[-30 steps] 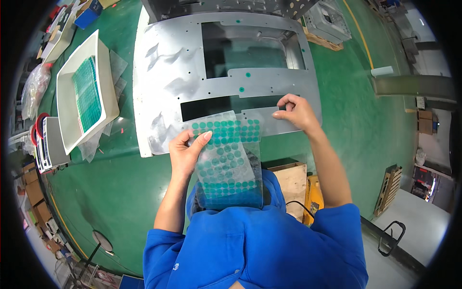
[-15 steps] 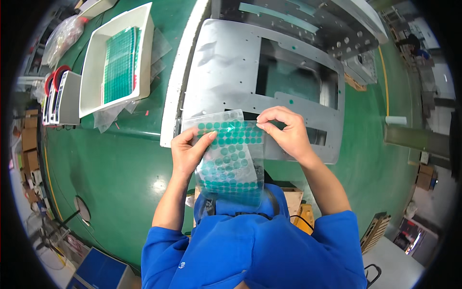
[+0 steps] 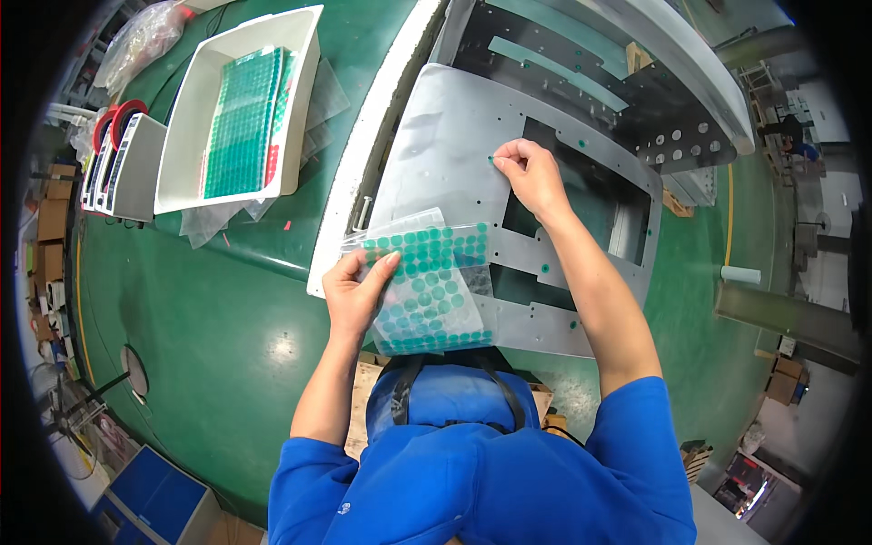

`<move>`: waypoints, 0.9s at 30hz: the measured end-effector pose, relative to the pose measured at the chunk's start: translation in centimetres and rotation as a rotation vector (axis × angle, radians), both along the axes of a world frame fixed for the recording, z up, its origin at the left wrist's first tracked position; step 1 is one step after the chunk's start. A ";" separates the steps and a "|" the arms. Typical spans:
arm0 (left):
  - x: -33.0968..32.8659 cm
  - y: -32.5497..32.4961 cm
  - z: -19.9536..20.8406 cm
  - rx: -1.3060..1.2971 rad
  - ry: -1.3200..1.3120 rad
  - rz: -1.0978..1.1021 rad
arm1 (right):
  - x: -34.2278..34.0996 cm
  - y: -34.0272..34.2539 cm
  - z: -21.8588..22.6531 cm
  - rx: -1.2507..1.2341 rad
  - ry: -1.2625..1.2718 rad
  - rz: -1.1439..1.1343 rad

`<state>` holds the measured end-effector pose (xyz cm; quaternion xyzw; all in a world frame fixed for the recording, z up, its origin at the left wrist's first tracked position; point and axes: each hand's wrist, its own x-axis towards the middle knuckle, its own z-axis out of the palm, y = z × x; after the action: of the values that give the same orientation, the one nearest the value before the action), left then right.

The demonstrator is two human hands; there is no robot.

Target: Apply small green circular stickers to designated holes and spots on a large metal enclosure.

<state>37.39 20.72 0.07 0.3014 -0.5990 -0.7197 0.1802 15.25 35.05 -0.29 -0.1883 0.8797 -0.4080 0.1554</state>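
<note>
Two hands work over a grey metal panel (image 3: 436, 154). At left, the left hand (image 3: 357, 292) clamps a sheet of green round stickers (image 3: 427, 286) above the panel's near edge. The right hand (image 3: 530, 173) presses pinched fingertips (image 3: 499, 162) on the panel.

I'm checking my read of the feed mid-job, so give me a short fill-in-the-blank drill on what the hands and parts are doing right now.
1. The left hand holds a clear sheet of ____ round stickers.
2. The right hand presses its fingertips on the grey ____ panel.
3. The white tray with more sticker sheets lies to the person's ____.

Missing words: green; metal; left
</note>
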 end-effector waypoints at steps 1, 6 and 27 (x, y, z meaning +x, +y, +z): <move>0.1 0.0 -0.2 -0.017 0.001 -0.007 | -0.1 -0.1 0.0 0.013 -0.002 -0.001; 0.1 -0.1 -0.4 -0.013 -0.006 -0.020 | -0.4 -0.4 0.1 0.086 0.013 -0.014; 0.2 -0.2 0.0 0.038 -0.007 -0.019 | -1.3 -0.6 0.6 0.066 -0.141 -0.064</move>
<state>37.61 20.56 0.07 0.3017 -0.5887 -0.7315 0.1656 13.96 34.45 0.35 -0.1255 0.8851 -0.3959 0.2101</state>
